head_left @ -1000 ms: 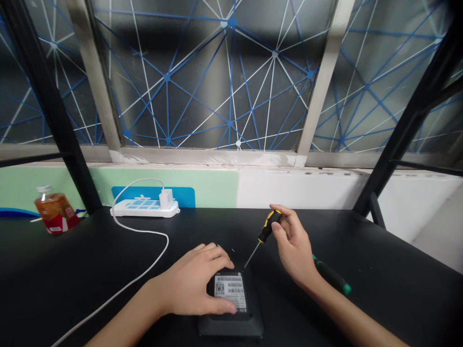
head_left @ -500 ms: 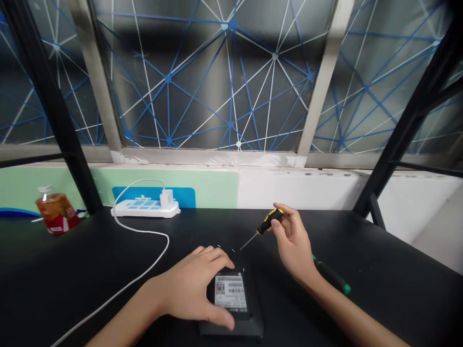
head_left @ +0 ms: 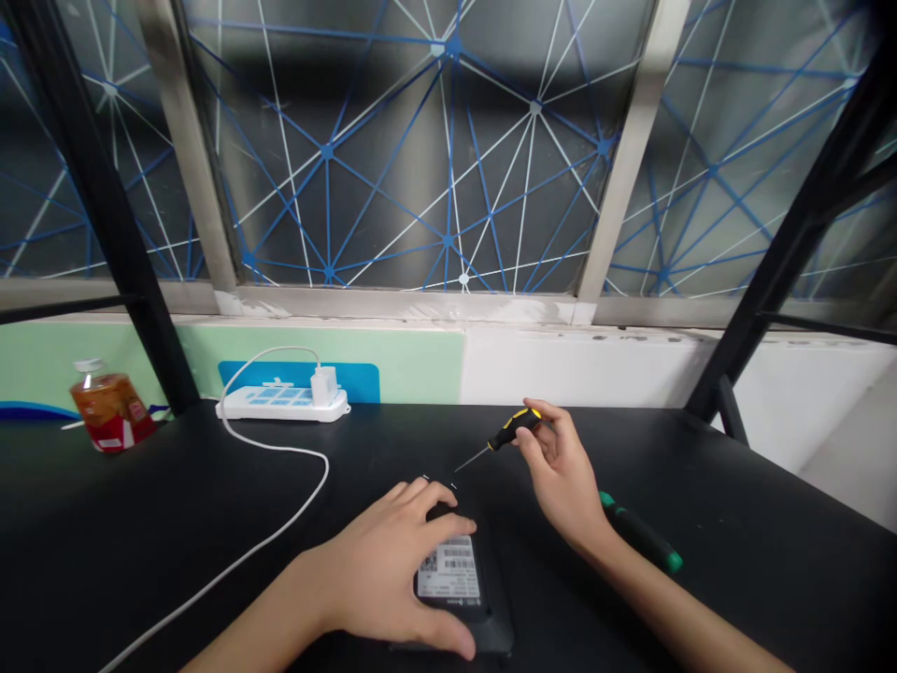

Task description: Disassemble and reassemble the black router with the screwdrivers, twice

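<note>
A flat black device (head_left: pixel 499 598) with a white barcode label (head_left: pixel 455 575) lies on the black desk. My left hand (head_left: pixel 392 561) rests over its left part, thumb and fingers spread apart, and covers much of it. The index fingertip touches near the device's far end. In my right hand (head_left: pixel 564 477), fingers closed round the handle, is a black and yellow screwdriver (head_left: pixel 510 432). Its thin shaft points down and left, close to two small screw-like pieces (head_left: pixel 453 486) beyond the device. Whether the tip touches anything I cannot tell.
A green and black tool handle (head_left: pixel 641 533) lies beside my right forearm. At the back left stand a white power strip (head_left: pixel 280 404) with a plugged-in charger (head_left: pixel 323 385) and a bottle (head_left: pixel 112 411). The charger's white cable (head_left: pixel 280 542) runs across the desk's left side.
My left hand has slid right across the device, its index finger now further over the label's top. My right hand has brought the screwdriver slightly left, its tip a little higher in view.
</note>
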Available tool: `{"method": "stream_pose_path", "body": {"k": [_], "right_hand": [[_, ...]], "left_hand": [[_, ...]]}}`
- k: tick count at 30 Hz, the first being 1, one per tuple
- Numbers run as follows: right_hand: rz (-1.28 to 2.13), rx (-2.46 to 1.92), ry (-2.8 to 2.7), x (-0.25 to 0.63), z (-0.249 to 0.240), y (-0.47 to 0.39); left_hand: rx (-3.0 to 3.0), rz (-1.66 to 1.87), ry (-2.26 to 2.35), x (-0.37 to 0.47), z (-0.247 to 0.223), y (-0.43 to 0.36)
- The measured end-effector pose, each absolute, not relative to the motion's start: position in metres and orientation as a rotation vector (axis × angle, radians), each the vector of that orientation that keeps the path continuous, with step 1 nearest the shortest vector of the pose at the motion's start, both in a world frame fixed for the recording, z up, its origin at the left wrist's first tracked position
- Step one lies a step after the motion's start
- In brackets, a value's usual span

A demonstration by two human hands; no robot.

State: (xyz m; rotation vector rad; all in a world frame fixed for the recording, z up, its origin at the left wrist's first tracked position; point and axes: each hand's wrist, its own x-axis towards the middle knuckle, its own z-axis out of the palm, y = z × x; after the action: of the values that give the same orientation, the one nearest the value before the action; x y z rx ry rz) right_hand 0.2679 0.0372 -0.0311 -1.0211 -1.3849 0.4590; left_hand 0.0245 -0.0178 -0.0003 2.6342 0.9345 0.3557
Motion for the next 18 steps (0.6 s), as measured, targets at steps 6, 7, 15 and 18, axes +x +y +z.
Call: {"method": "stream_pose_path", "body": {"k": [6,7,15,18], "right_hand": [[0.492,-1.040,-1.435,0.267,-0.029,0.035],[0.492,-1.039,-1.438,0.267,-0.029,0.035],[0.460,-1.026,-1.375,0.269,-0.030,0.037],[0.477,-1.039,-1.285,0.272,-0.024,0.038]], "left_hand": [[2.633,0.332,0.924,0.023,0.005,-0.018],[2.617,0.293,0.935,0.023,0.006,-0.019],[2.522,0.101,0.952,0.022,0.011,-0.020],[2.529,0.117,0.946,0.021,0.009,-0.018]]}}
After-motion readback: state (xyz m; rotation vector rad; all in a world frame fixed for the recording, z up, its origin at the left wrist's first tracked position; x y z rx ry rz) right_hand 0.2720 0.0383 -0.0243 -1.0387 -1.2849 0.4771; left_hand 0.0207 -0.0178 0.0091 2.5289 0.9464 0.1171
